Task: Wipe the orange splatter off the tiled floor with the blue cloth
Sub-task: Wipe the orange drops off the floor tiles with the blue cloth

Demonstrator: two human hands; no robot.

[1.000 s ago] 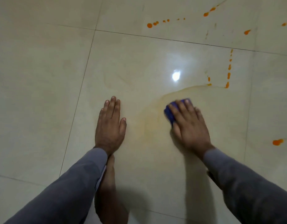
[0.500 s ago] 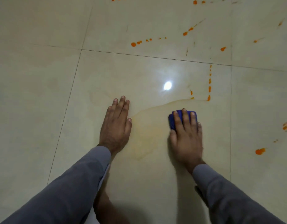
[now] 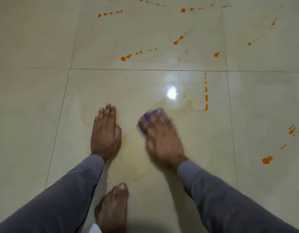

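The right hand point(image 3: 162, 140), fingers flat on the blue cloth point(image 3: 148, 117), has swept left toward the braced, open left hand point(image 3: 105, 132). Only a pale smear is left there; orange splatter point(image 3: 206, 98) beyond the cloth remains unwiped.

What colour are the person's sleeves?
Grey, both sleeves, plain with no pattern; seen in the head view.

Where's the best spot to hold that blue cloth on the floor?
From above, palm flat over the middle. The blue cloth lies bunched and low on the tile, so the right hand presses down on it rather than pinching an edge. That grip suits wiping.
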